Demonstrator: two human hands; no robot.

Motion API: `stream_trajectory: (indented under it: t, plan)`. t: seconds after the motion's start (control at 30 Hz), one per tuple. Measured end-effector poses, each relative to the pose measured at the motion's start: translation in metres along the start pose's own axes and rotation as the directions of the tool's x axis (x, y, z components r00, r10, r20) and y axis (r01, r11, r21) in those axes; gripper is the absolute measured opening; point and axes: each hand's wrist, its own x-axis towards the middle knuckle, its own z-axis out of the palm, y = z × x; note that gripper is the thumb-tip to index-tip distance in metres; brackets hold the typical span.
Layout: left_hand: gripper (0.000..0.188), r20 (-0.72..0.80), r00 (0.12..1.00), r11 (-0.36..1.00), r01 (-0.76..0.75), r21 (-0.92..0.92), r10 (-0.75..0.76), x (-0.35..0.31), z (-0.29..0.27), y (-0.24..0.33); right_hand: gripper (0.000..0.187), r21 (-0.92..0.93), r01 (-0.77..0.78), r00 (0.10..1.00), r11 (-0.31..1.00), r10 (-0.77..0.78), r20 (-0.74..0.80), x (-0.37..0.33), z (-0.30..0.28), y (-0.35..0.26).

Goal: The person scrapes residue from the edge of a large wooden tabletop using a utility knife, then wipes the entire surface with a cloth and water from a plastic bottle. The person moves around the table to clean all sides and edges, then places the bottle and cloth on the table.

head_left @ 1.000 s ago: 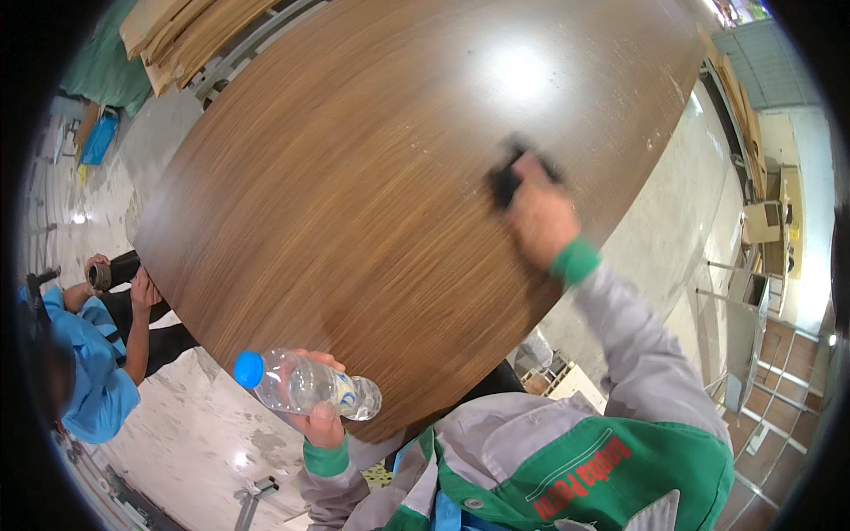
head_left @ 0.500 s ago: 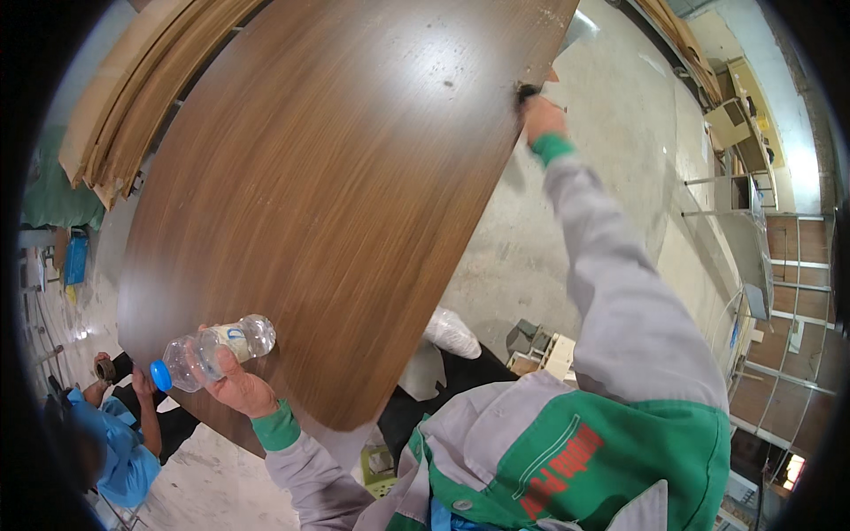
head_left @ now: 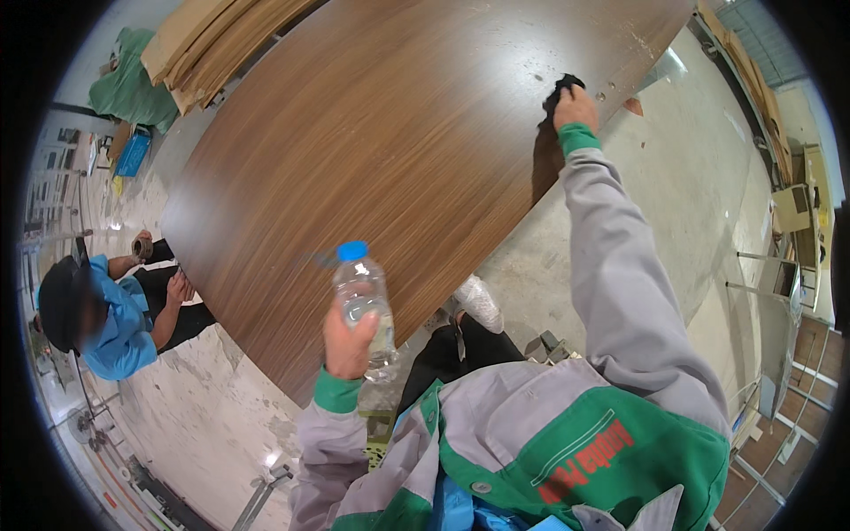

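Observation:
My left hand [head_left: 348, 343] is wrapped round a clear plastic bottle [head_left: 361, 281] with a blue cap, held upright near the table's front edge. Some clear liquid shows inside it. Out at the far right, my right hand [head_left: 576, 110] grips a black cloth [head_left: 556, 99] and presses it on the brown wood-grain tabletop [head_left: 354, 159]. Beside the cloth, small drops and specks lie on the shiny surface. A dark shadow or reflection falls on the tabletop below that hand.
At the left a person [head_left: 119, 310] in a blue shirt and black cap sits by the table's edge, holding a roll of tape [head_left: 142, 247]. Brown boards [head_left: 208, 53] lean behind the table. A blue box [head_left: 133, 152] stands on the floor, and a plastic-wrapped object [head_left: 479, 303] is below the table's edge.
The bottle has gone from tilted with its cap to the left to upright, and moved right with my left hand. My right hand has moved inward over the tabletop with the cloth.

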Motion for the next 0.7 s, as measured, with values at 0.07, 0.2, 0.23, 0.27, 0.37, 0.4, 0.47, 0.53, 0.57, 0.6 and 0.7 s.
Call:
stream_trajectory:
  t: [0.07, 0.2, 0.23, 0.27, 0.37, 0.4, 0.47, 0.53, 0.57, 0.6, 0.7]
  plan:
    - [0.043, 0.028, 0.993, 0.992, 0.111, 0.066, -0.114, 0.008, 0.0, -0.012, 0.036, 0.365, -0.098, 0.994, 0.926, 0.107, -0.004, -0.01, 0.005, -0.021]
    - [0.041, 0.171, 0.926, 0.905, 0.368, -0.212, -0.336, 0.074, 0.016, -0.005, 0.044, 0.661, -0.268, 0.964, 0.701, 0.194, 0.185, -0.113, 0.018, -0.034]
    - [0.042, 0.188, 0.897, 0.855, 0.439, -0.276, -0.4, 0.089, 0.019, -0.002, 0.043, 0.534, -0.237, 0.971, 0.812, 0.188, 0.144, -0.143, 0.015, -0.049]
    - [0.044, 0.199, 0.865, 0.793, 0.502, -0.344, -0.461, 0.101, 0.018, -0.002, 0.039, 0.527, -0.166, 0.981, 0.833, 0.086, 0.172, -0.173, -0.006, -0.079]
    - [0.047, 0.311, 0.872, 0.72, 0.487, -0.495, -0.377, 0.137, 0.022, -0.019, 0.03, 0.612, -0.113, 0.993, 0.782, 0.077, 0.085, -0.213, -0.014, -0.101]
    - [0.046, 0.316, 0.872, 0.723, 0.487, -0.49, -0.373, 0.142, 0.024, -0.011, 0.031, 0.496, 0.047, 0.999, 0.867, -0.047, -0.013, -0.22, -0.013, -0.097]
    - [0.044, 0.307, 0.88, 0.732, 0.473, -0.491, -0.362, 0.145, 0.017, 0.002, 0.034, 0.208, 0.357, 0.933, 0.911, -0.335, -0.133, -0.238, -0.009, -0.096]
    - [0.042, 0.188, 0.944, 0.831, 0.328, -0.45, -0.271, 0.125, 0.003, -0.005, 0.038, 0.19, 0.469, 0.862, 0.862, -0.494, 0.115, -0.267, -0.025, -0.115]
    - [0.041, 0.143, 0.966, 0.872, 0.255, -0.418, -0.214, 0.111, -0.002, -0.01, 0.038, 0.242, 0.519, 0.807, 0.82, -0.563, 0.177, -0.277, -0.026, -0.115]
    - [0.039, 0.062, 0.989, 0.917, 0.148, -0.371, -0.135, 0.097, -0.014, -0.017, 0.037, 0.254, 0.58, 0.736, 0.774, -0.631, 0.246, -0.285, -0.026, -0.125]
    - [0.037, -0.197, 0.98, 0.935, -0.105, -0.34, 0.038, 0.05, -0.042, -0.021, 0.041, 0.242, 0.677, 0.588, 0.695, -0.709, 0.39, -0.251, 0.0, -0.183]
